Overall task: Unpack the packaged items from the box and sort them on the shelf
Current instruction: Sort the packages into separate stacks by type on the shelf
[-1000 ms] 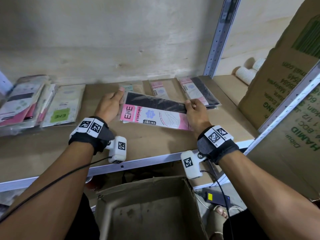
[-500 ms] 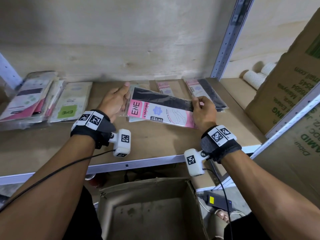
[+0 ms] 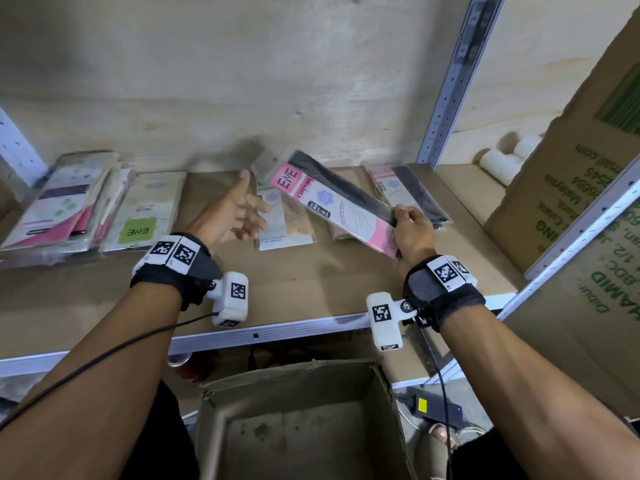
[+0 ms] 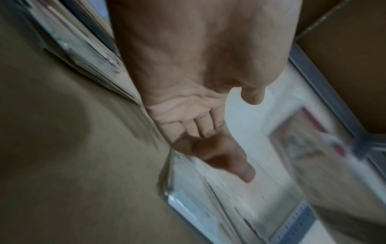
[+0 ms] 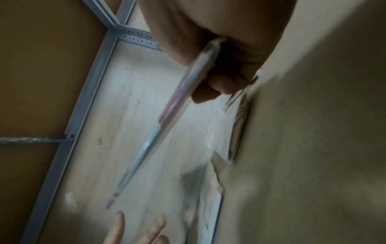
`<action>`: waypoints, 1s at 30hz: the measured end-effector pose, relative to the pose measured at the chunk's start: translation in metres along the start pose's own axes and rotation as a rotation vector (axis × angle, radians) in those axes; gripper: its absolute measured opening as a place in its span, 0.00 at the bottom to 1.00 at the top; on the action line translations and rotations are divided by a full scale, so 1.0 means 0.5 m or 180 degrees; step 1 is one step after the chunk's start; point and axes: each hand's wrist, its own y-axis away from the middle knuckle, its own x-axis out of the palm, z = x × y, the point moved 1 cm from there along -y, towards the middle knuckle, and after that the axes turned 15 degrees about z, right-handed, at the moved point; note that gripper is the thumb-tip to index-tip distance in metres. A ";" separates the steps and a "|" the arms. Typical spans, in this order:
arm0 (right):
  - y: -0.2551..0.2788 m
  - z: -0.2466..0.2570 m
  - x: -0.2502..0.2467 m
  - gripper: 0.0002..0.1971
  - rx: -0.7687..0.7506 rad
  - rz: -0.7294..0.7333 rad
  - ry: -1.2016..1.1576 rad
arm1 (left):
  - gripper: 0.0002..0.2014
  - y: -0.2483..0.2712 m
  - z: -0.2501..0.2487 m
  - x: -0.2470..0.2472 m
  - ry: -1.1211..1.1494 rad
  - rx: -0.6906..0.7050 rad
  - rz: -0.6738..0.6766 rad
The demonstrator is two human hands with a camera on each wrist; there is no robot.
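Observation:
My right hand [image 3: 408,225] grips the near end of a pink and black stocking packet [image 3: 332,199], held tilted above the wooden shelf [image 3: 311,282]. In the right wrist view the packet [image 5: 179,99] shows edge-on between thumb and fingers. My left hand [image 3: 239,211] hovers open to the packet's left, palm turned inward, holding nothing; the left wrist view shows the same open hand [image 4: 208,128] over a pale flat packet [image 4: 219,198]. Under the lifted packet lie pale blue and beige packets [image 3: 277,223]. The cardboard box [image 3: 304,424] sits open below the shelf edge.
A stack of packets [image 3: 65,202] and a green-labelled one [image 3: 145,209] lie at the shelf's left. A dark packet [image 3: 412,188] lies at the right by the metal upright [image 3: 446,81]. Large cardboard cartons [image 3: 568,174] and white cups [image 3: 502,161] stand right. A black power adapter [image 3: 436,410] lies below.
My left hand let go of the pink and black packet and opened. My right hand lifted the packet off the shelf and swung it round to the right, exposing the packets beneath.

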 end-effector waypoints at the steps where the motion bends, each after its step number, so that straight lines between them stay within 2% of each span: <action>1: 0.003 0.005 0.003 0.12 0.0102 0.0123 -0.0157 | 0.41 0.000 -0.002 0.015 -0.0009 -0.0049 0.0141; 5: 0.016 0.009 0.028 0.06 0.0271 0.0669 -0.1049 | 0.47 0.001 -0.017 0.067 0.0091 -0.0170 0.0611; 7: 0.027 0.013 0.041 0.04 0.0214 0.0890 -0.1343 | 0.46 0.002 -0.022 0.076 0.0180 -0.0108 0.0718; 12: 0.054 0.015 0.068 0.07 0.0078 0.1539 -0.1366 | 0.18 0.005 -0.016 0.090 0.0041 0.0280 0.0448; 16: 0.057 0.016 0.061 0.12 -0.0019 0.1826 -0.1061 | 0.14 0.001 -0.016 0.095 0.0055 0.0322 0.0291; 19: 0.045 0.032 0.039 0.12 -0.0133 0.1802 -0.0823 | 0.08 -0.009 -0.028 0.108 0.0050 0.0437 0.0252; 24: 0.007 0.053 -0.019 0.15 -0.0402 0.1539 -0.0510 | 0.15 -0.064 -0.069 0.150 -0.0357 0.0448 0.0129; 30: -0.076 0.053 -0.136 0.13 -0.0413 0.0511 0.0306 | 0.16 -0.172 -0.137 0.278 -0.0389 0.0338 0.0303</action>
